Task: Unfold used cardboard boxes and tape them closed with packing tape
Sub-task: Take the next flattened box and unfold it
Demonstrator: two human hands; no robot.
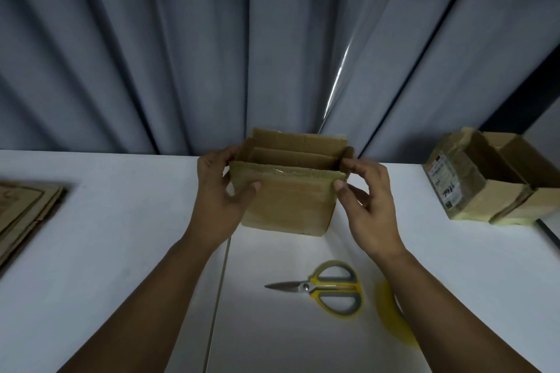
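A small brown cardboard box [291,200] stands upright on the white table [121,236], its top flaps raised and its inside showing. My left hand [221,191] grips its left top corner, thumb on the front face and fingers round the side. My right hand [366,197] pinches the right top corner, with the thumb at the front flap's edge. A roll of yellowish packing tape [391,315] lies near the front right, half hidden behind my right forearm.
Yellow-handled scissors [327,288] lie in front of the box, blades pointing left. A taped cardboard box [485,182] with a label rests on its side at the right edge. Flattened cardboard [24,209] is stacked at the far left. Grey curtains [212,54] hang behind the table.
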